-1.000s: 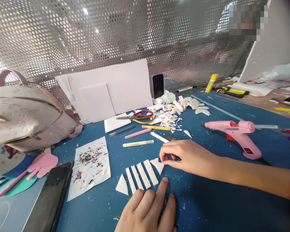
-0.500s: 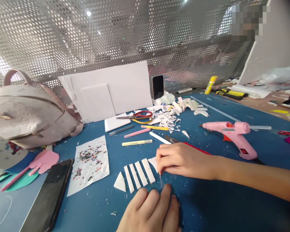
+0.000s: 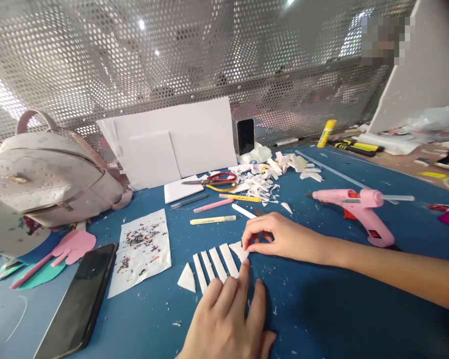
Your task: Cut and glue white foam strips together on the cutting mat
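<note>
In the head view my left hand (image 3: 230,311) reaches in from the bottom, fingers apart, its index fingertip on the lower tip of a white triangular foam piece (image 3: 236,249). My right hand (image 3: 280,237) comes from the right, thumb and fingertips pinched together at that piece's right edge. Left of it lie several flat white foam strips (image 3: 217,263) side by side, their lower ends partly hidden by my left hand. Another white triangular piece (image 3: 187,278) lies at the row's left end. A blade (image 3: 260,212) shows just behind my right hand.
A pink glue gun (image 3: 359,202) lies right. Behind are markers (image 3: 213,220), scissors (image 3: 224,180) and white scraps (image 3: 260,182). A bead-strewn sheet (image 3: 140,252), a phone (image 3: 77,299) and a backpack (image 3: 56,172) are left. White boards (image 3: 202,134) lean against the perforated metal screen (image 3: 194,45).
My left hand has moved up and stretched its index finger onto the triangular piece. My right hand has lifted and turned, showing the thumb below the index finger. The view shifted slightly.
</note>
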Action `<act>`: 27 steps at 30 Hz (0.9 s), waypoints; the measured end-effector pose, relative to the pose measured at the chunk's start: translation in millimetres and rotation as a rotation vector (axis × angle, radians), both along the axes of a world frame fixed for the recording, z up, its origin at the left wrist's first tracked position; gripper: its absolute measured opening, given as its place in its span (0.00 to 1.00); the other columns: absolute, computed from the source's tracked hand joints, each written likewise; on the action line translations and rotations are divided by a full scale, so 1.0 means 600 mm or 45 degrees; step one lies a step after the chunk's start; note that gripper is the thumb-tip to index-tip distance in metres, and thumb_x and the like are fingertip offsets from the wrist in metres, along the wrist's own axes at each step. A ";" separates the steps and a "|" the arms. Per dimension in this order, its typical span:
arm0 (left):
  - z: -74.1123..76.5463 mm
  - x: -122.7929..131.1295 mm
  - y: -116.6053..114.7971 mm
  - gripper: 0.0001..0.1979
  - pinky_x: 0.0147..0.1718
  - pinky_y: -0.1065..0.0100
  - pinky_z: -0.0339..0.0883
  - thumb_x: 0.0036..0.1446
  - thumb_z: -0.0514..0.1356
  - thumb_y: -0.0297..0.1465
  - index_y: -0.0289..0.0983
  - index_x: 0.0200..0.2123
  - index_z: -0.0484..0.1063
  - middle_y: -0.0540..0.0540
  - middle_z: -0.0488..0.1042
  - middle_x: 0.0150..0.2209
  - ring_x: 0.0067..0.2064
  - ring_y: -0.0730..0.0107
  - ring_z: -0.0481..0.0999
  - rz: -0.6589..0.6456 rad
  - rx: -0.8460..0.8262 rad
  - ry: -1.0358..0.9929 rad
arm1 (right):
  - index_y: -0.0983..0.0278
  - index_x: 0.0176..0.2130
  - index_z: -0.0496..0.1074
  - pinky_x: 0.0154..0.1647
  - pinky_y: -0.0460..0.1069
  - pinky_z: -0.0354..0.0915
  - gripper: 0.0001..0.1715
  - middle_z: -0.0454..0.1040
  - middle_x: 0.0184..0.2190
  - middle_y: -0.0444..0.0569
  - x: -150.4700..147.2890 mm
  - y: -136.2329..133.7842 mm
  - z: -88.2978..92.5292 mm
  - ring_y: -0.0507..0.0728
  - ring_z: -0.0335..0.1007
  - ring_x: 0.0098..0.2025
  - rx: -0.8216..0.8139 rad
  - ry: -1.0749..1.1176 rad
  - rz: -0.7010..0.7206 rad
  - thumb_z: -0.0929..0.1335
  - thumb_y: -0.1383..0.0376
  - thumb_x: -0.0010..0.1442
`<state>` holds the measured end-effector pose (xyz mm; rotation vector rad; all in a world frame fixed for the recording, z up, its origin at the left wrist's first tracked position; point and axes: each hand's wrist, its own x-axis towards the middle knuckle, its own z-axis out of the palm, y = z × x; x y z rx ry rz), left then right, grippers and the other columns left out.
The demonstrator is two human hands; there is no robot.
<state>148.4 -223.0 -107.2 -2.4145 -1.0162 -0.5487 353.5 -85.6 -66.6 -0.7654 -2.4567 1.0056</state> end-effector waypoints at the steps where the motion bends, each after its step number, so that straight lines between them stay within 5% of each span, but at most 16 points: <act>1: 0.001 0.001 0.000 0.23 0.40 0.62 0.64 0.73 0.49 0.43 0.33 0.56 0.74 0.34 0.78 0.57 0.40 0.61 0.75 0.009 0.000 0.002 | 0.62 0.37 0.80 0.36 0.47 0.63 0.06 0.82 0.37 0.45 0.000 0.000 0.000 0.53 0.72 0.35 -0.005 -0.005 -0.013 0.70 0.69 0.61; 17: 0.005 0.019 -0.001 0.30 0.42 0.61 0.68 0.69 0.52 0.51 0.34 0.61 0.70 0.28 0.71 0.63 0.45 0.56 0.78 0.167 -0.144 0.118 | 0.62 0.34 0.81 0.33 0.46 0.61 0.05 0.81 0.31 0.43 0.001 0.005 -0.007 0.52 0.68 0.30 0.014 -0.115 -0.106 0.72 0.69 0.58; 27: 0.030 0.060 0.006 0.42 0.40 0.62 0.73 0.49 0.69 0.59 0.33 0.56 0.76 0.28 0.78 0.55 0.41 0.55 0.81 0.246 -0.064 0.063 | 0.62 0.34 0.81 0.33 0.46 0.62 0.05 0.81 0.31 0.44 0.002 0.003 -0.005 0.52 0.70 0.30 -0.004 -0.151 -0.126 0.71 0.69 0.58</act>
